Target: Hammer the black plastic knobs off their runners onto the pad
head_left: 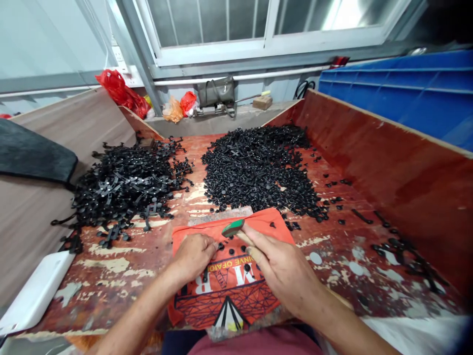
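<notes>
My right hand [283,266] grips a small hammer by its pale wooden handle; the hammer's green head [233,228] hovers above an orange printed cloth [269,222]. To its left, my left hand [195,256] is closed, thumb and fingertips pinching a small black round part [220,246] at the cloth. Several more black round pieces [247,267] lie scattered on the cloth between and below my hands. Under the cloth's far edge a grey slab [221,215] partly shows.
Behind the cloth spreads a big heap of small black parts [254,172]. Another heap of longer black pieces [125,185] lies left. Wooden side boards [388,158] wall the worn red tabletop [111,266]. A white box-shaped device [37,291] sits front left; a blue crate [399,98] stands right.
</notes>
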The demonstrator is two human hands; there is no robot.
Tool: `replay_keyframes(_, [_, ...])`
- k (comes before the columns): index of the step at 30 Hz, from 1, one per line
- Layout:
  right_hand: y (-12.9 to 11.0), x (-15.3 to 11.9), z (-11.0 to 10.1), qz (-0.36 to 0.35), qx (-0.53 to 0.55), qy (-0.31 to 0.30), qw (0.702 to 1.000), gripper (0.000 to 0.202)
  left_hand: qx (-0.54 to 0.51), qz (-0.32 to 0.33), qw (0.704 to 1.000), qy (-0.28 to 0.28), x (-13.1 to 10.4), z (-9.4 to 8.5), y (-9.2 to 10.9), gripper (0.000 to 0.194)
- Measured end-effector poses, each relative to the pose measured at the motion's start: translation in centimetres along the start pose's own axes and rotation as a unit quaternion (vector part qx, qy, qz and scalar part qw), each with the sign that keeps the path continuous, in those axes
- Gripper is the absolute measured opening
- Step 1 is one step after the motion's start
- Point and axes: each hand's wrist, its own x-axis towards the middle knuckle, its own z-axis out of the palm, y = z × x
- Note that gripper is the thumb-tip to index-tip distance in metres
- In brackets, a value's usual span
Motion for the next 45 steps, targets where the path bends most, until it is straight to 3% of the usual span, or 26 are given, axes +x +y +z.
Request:
replay_keyframes(6, [0.5,0.1,-0.3,0.002,-0.015,-0.014,1.0,0.045,-0.025,0.014,1.0,0.011,0.0,0.1,-0.2,0.033])
replay_keyframes(14, [1.0,-0.3,0.0,0.016,-0.03,-0.028,0.999,0.043,0.023,0.056,0.997,0.051,-0.2,1.0,-0.3,0.034])
replay_keyframes(19, [0.6,-0.6,1.2,-0.026,-0.025,0.021,0.999,0.047,0.037,0.058,0.995,0.066,-0.4,1.3,-0.4,0.035])
replay_keyframes(24, [0.5,-0.3,2.4,-0.021,-0.091,-0.051,0.994,0.049,0.053,0.056,0.995,0.059,-0.6,1.1,-0.2,0.035])
replay_keyframes(28, [0.5,-0.1,2.4,-0.025,-0.061,0.006,0.998,0.048,0.064,0.054,0.995,0.058,-0.6,1.0,-0.2,0.035])
replay_keyframes(32, [0.3,0.1,2.3,-0.004,-0.128,-0.071,0.989,0.049,0.09,0.052,0.993,0.058,-0.7,1.2,-0.3,0.037])
replay_keyframes(36, [-0.1,0.6,2.3,0.008,-0.118,-0.06,0.991,0.051,0.095,0.051,0.992,0.061,-0.7,1.4,-0.2,0.037])
replay_keyframes(38, [-0.1,0.8,2.2,0.027,-0.129,-0.087,0.987,0.051,0.088,0.05,0.993,0.059,-0.8,1.2,-0.2,0.038])
replay_keyframes(41, [0.2,1.1,1.6,0.035,-0.067,-0.082,0.994,0.05,-0.001,0.049,0.998,0.051,-1.1,0.1,-0.1,0.038])
replay_keyframes(45, [1.7,0.8,-0.4,0.049,0.058,0.023,0.997,0.043,-0.256,0.019,0.966,0.004,-1.7,-1.9,0.8,0.028])
